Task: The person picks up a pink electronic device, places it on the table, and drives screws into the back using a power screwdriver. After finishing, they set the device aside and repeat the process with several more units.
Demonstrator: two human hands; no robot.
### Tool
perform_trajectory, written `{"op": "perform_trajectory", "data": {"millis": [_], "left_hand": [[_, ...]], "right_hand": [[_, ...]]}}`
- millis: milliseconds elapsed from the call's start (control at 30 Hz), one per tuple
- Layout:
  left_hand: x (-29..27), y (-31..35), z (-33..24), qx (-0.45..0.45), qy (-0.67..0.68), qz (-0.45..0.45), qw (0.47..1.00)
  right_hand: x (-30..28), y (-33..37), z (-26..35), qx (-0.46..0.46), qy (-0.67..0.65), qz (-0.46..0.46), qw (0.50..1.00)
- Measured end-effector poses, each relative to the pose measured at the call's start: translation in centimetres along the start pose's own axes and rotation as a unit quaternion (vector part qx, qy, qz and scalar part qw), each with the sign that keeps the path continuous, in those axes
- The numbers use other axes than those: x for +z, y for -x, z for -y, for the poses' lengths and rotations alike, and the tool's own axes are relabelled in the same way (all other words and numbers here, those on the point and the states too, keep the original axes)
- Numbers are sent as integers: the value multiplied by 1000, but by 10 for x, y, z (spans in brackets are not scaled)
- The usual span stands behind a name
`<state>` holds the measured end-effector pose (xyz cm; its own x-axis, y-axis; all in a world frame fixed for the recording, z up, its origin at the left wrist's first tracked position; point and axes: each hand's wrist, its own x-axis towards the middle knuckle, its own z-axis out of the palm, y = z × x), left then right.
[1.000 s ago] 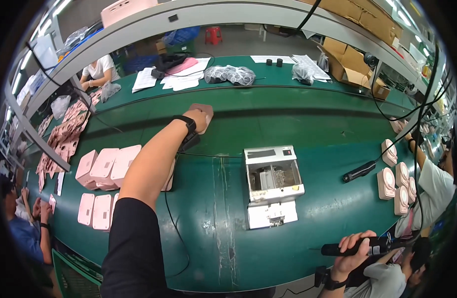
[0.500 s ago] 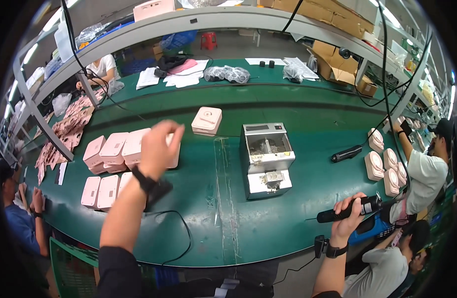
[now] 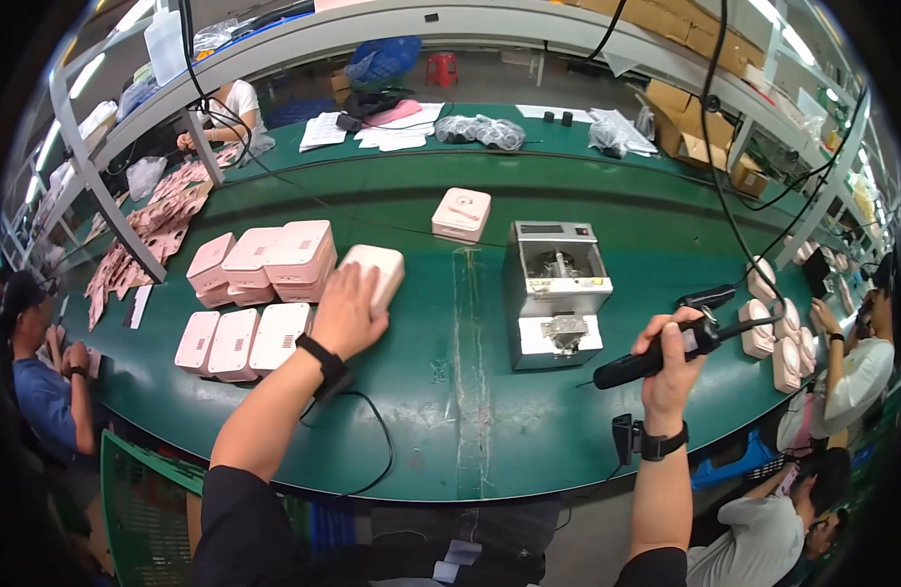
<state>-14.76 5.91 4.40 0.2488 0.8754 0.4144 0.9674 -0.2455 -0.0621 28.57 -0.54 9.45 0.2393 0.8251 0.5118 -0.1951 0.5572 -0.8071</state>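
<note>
My left hand grips a pale pink square case at the right end of the rows. Its fingers lie over the top and the thumb is at the near side. My right hand is wrapped round a black electric screwdriver, held above the table with its thin bit pointing left. Between the hands stands a metal screw feeder with an open-topped bin. Stacked pink cases stand left of my left hand, with a nearer row of cases in front.
A single pink case lies farther back on the green table. Another black screwdriver and several pink cases with round parts are at the right. Pink flat pieces heap at the left. Co-workers sit at both sides; cables hang down.
My left hand has come down onto the pink case at the end of the rows. My right hand has lifted the screwdriver closer to the screw feeder. The whole view has shifted a little.
</note>
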Motion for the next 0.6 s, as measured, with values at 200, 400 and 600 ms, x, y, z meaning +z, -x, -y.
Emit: {"op": "perform_trajectory", "data": {"millis": [200, 400, 600], "left_hand": [[-51, 53, -59, 225, 166, 93, 956], [-52, 61, -119, 375, 300, 149, 864], [-21, 38, -143, 364, 402, 112, 833]], "right_hand": [[-11, 2, -8, 8, -28, -6, 1000], [-2, -5, -5, 38, -35, 6, 999], [14, -12, -9, 59, -17, 36, 997]]}}
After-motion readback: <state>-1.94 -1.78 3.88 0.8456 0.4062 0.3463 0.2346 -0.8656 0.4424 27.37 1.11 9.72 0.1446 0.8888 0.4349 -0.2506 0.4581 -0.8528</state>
